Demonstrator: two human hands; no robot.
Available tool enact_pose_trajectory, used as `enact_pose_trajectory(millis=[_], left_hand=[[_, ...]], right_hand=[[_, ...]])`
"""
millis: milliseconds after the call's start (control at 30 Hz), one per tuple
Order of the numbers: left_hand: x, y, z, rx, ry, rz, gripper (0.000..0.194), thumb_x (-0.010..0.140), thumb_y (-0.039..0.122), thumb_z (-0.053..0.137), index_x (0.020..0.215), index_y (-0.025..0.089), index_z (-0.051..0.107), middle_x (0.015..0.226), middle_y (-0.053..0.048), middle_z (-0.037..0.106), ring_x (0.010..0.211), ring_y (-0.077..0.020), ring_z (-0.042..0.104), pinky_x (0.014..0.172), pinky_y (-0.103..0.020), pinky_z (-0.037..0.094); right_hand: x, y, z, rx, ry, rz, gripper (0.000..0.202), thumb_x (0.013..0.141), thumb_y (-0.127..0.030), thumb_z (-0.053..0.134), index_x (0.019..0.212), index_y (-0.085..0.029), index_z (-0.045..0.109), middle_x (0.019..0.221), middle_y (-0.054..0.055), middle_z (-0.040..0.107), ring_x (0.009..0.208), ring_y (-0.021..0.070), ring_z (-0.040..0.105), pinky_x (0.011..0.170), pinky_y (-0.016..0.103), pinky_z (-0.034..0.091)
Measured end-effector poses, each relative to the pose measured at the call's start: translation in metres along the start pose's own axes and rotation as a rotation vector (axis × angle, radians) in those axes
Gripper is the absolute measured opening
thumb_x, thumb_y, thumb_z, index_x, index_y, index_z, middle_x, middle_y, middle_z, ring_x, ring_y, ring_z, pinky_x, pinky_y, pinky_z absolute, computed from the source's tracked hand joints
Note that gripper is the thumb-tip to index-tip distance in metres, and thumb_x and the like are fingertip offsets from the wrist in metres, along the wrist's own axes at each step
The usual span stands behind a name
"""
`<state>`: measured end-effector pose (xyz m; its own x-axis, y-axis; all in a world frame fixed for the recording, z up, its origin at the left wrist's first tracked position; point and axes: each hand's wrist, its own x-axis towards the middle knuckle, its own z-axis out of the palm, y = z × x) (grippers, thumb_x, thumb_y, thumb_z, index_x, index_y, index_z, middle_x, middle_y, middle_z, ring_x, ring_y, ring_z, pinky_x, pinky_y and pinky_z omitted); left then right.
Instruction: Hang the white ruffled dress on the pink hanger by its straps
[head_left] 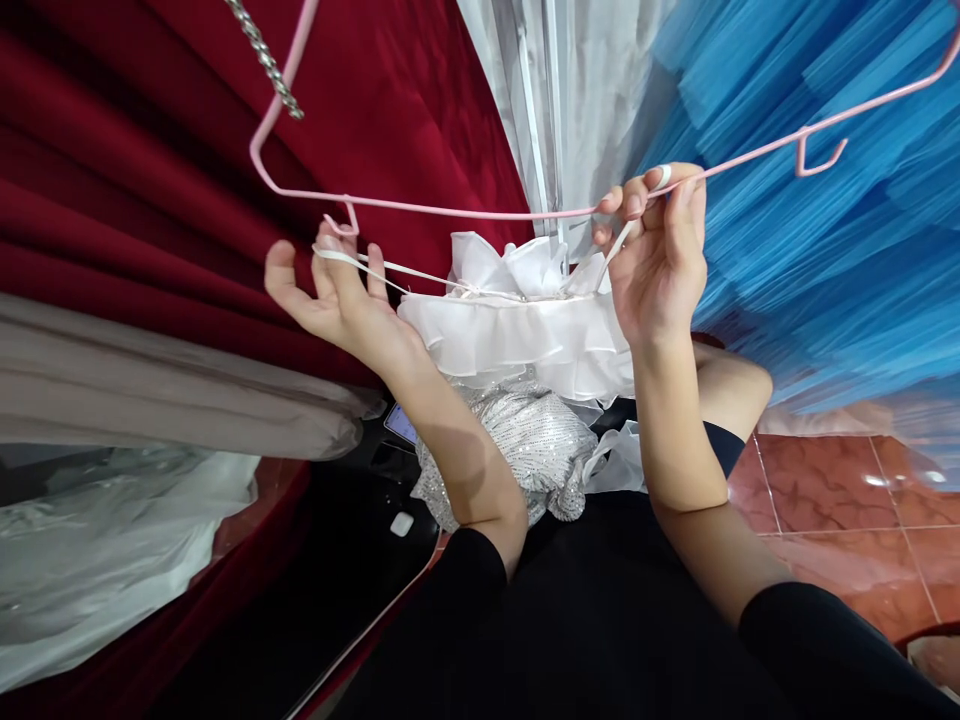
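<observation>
A pink clothes hanger (pixel 465 212) stretches across the upper view, with a small hook at each side. My right hand (pixel 660 250) is closed around its lower bar, and a thin white strap runs up to its fingers. My left hand (pixel 352 295) is by the left hook, some fingers spread; a white strap (pixel 420 273) is looped over its fingers and pulled taut. Both straps lead to a dress with a white ruffled top (pixel 517 335) and a silver sequined part (pixel 525 440) bunched in my lap. The strap's end at the right fingers is partly hidden.
Dark red fabric (pixel 150 150) hangs at left, with a silver chain (pixel 262 55) before it. Blue tulle (pixel 840 230) fills the right. A phone (pixel 400 423) and a small white case (pixel 402 524) lie on a black surface. Red tiles (pixel 825 490) cover the floor.
</observation>
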<state>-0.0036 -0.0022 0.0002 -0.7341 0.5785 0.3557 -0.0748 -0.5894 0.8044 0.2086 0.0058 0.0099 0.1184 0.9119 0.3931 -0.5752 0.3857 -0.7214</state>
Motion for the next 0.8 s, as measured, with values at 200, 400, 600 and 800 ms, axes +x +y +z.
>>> enact_pose_trajectory(millis=[200,400,600,800], left_hand=[[0.017,0.001,0.006,-0.095,-0.041,-0.028,0.031,0.086,0.018,0.056,0.111,0.022,0.039,0.098,0.0,0.061,0.083,-0.0077,0.062,0.085,-0.024,0.05],[0.035,-0.002,-0.007,0.09,-0.203,-0.101,0.013,0.081,0.016,0.046,0.093,0.022,0.046,0.073,0.004,0.047,0.064,-0.0098,0.052,0.067,-0.024,0.048],[0.003,-0.01,-0.002,0.13,0.081,0.039,0.03,0.078,0.007,0.049,0.106,0.019,0.05,0.114,-0.005,0.051,0.108,-0.0118,0.051,0.085,-0.022,0.045],[-0.056,-0.004,0.033,-0.059,-0.079,-0.105,0.011,0.087,0.013,0.046,0.088,0.019,0.055,0.076,-0.001,0.052,0.067,-0.0108,0.053,0.063,-0.024,0.043]], right_hand=[[0.002,0.002,-0.001,0.069,-0.028,0.024,0.022,0.096,-0.046,0.042,0.09,-0.028,0.052,0.081,0.001,0.044,0.092,0.0166,0.057,0.072,0.03,0.049],[0.001,0.0,-0.002,-0.015,0.008,0.074,0.023,0.09,-0.054,0.048,0.088,-0.031,0.052,0.082,0.001,0.046,0.095,0.0202,0.055,0.073,0.03,0.05],[0.001,0.001,-0.002,0.019,0.001,0.065,0.019,0.094,-0.045,0.044,0.088,-0.032,0.055,0.082,0.001,0.048,0.095,0.0195,0.056,0.072,0.03,0.049],[0.001,0.003,0.006,0.061,0.055,0.046,0.025,0.098,-0.042,0.037,0.085,-0.029,0.055,0.079,0.0,0.046,0.089,0.0163,0.056,0.066,0.025,0.049]])
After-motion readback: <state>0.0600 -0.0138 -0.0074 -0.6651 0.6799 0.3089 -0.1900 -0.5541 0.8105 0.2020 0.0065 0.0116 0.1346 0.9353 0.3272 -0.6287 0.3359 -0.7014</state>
